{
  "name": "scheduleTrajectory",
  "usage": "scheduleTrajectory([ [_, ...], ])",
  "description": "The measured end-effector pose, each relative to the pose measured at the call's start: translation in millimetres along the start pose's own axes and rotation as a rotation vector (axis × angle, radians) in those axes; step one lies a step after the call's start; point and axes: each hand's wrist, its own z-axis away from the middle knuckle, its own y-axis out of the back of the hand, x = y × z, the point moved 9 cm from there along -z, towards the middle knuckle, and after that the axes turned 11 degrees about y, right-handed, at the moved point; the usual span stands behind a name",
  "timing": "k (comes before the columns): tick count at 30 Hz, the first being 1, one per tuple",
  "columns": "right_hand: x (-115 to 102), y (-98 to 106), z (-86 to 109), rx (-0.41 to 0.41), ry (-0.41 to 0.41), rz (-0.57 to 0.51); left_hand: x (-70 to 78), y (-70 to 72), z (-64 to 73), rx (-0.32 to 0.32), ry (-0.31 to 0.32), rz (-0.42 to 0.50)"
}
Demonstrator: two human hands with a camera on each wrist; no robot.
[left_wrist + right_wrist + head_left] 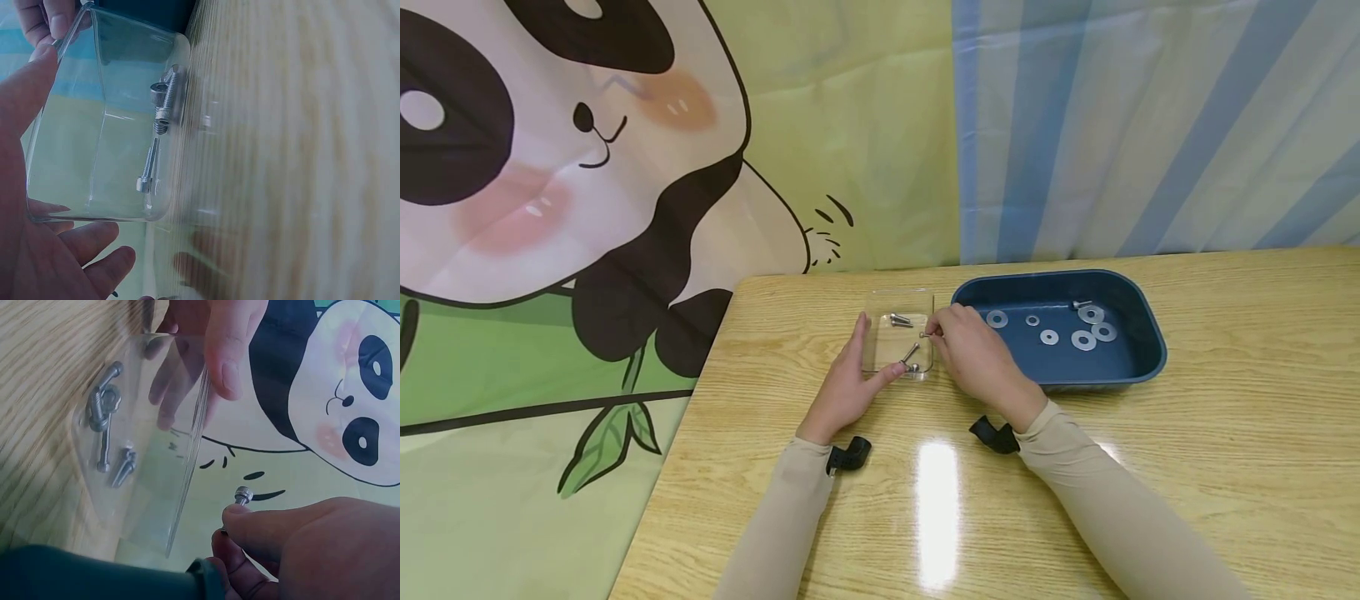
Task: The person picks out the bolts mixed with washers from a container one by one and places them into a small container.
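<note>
A clear plastic box (pixel 891 337) stands on the table with several socket-head screws (pixel 164 100) lying on its bottom. My left hand (pixel 844 383) grips the box at its left near corner, thumb at the rim and fingers along the outer side. Between thumb and fingertips, my right hand (pixel 973 354) pinches a small socket-head screw (pixel 242 495), its head pointing up, by the box's right rim. Just to the right is a dark blue tray (pixel 1060 379), which holds several flat washers (pixel 1083 340) and a screw (pixel 1081 305).
The wooden table (pixel 1240 400) reaches back to a hanging cloth (pixel 880 150) with a panda print and blue stripes. Black wrist mounts (pixel 995 435) sit on both forearms. The tray's left wall is close beside the right hand.
</note>
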Motion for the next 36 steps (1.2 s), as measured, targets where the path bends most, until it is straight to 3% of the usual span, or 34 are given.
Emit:
scheduleTrajectory([
  [10,-8,-10,-6.7,0.004,0.04,0.017,-0.2,0.2,0.2,-0.003,0.001,0.003],
  [18,-13,-13,-10.7,0.016,0.055,0.097,-0.3,0.2,-0.3,0.004,0.003,0.012],
  [25,-21,-20,-14.8,0.018,0.127,0.178,-1.6,-0.3,-0.7,0.004,0.007,0.004],
  [36,-20,-35,-18.3,-0.033,0.135,0.21,-0.9,0.0,-0.8,0.001,0.008,0.013],
])
